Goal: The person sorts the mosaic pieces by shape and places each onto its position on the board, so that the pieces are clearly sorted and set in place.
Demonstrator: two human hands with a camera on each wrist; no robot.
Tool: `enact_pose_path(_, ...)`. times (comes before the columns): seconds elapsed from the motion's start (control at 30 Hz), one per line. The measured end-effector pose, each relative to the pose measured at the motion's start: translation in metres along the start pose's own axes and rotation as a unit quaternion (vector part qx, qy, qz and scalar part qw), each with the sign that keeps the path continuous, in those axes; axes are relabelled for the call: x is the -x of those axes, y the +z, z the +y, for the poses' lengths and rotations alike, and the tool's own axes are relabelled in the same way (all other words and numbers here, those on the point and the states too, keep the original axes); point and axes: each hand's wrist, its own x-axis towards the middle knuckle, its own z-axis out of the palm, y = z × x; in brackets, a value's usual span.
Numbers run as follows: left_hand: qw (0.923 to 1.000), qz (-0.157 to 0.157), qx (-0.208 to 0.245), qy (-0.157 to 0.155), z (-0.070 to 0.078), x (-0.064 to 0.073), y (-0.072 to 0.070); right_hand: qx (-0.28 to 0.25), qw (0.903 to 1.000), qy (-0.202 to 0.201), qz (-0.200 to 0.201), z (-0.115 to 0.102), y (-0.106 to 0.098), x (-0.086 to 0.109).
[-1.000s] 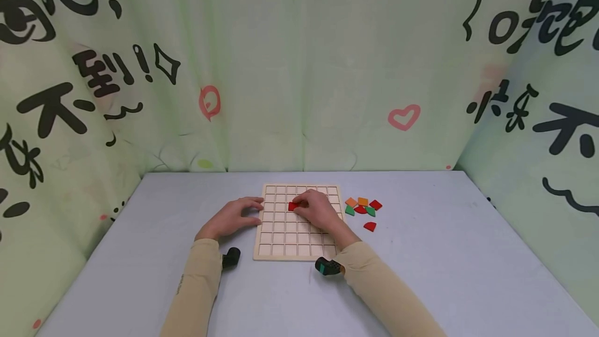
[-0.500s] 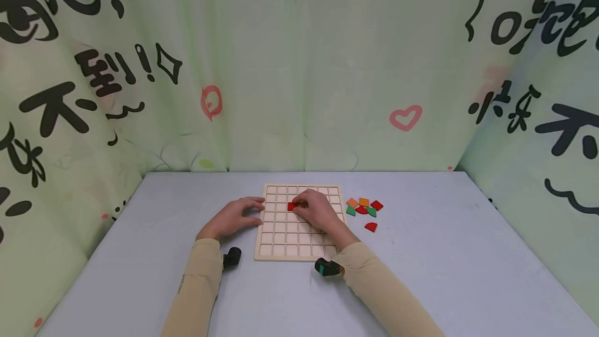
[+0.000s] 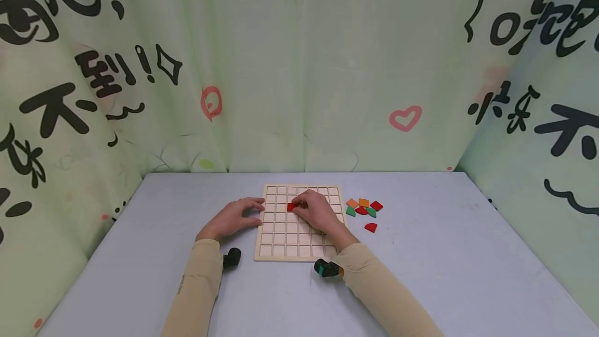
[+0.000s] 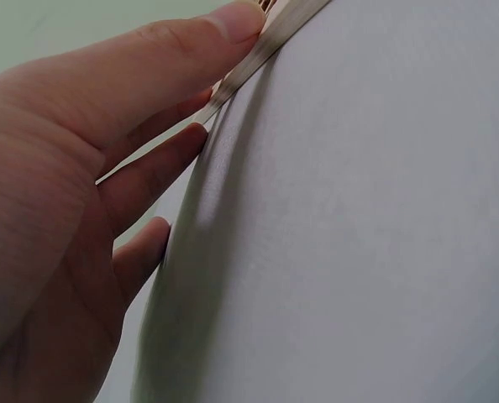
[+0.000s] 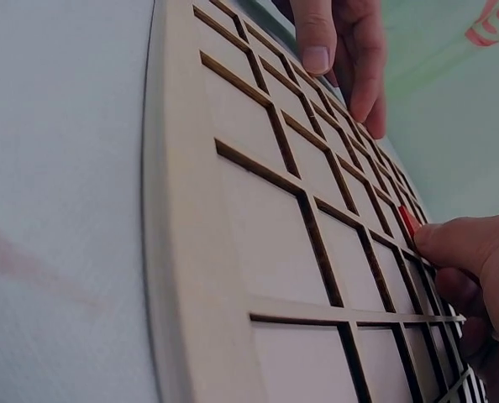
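A wooden grid board with square recesses lies on the table. My right hand is over its upper middle, thumb and fingers at a red tile, which is partly hidden by them. The right wrist view shows the thumb against the same red tile at the grid. At the board's left edge rests my left hand, fingers extended and apart. In the left wrist view, the thumb of my left hand lies at the board's rim, with fingertips along its side.
Right of the board lie several loose tiles: an orange square, a red square, green pieces and a separate red quarter-round piece. The pale table meets printed curtains at its back and sides.
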Motion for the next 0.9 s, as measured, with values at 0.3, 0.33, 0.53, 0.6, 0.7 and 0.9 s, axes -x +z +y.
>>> enact_pose_path(0.3, 1.0000, 0.000, 0.001, -0.006, -0.0013, -0.0005, 0.0018, 0.005, 0.9999, -0.006, 0.007, 0.0019, 0.0008, 0.0010)
enact_pose_path(0.33, 1.0000, 0.001, 0.001, -0.006, -0.0017, -0.0006, 0.0020, 0.005, 0.9999, -0.005, 0.007, 0.0019, 0.0008, 0.0010)
enact_pose_path(0.53, 1.0000, 0.002, 0.003, 0.000, -0.0033, -0.0015, 0.0022, 0.004, 1.0000, -0.005, 0.007, 0.0013, 0.0011, 0.0014)
enact_pose_path(0.6, 1.0000, 0.001, 0.003, 0.002, -0.0036, -0.0016, 0.0021, 0.005, 0.9999, -0.005, 0.007, 0.0015, 0.0013, 0.0017)
enact_pose_path(0.7, 1.0000, 0.001, 0.003, 0.002, -0.0037, -0.0018, 0.0026, 0.004, 1.0000, -0.001, 0.006, 0.0016, 0.0019, 0.0023)
enact_pose_path(0.9, 1.0000, 0.005, 0.005, -0.001, -0.0048, -0.0016, 0.0026, -0.005, 0.9999, 0.009, 0.010, -0.0004, 0.0024, 0.0026)
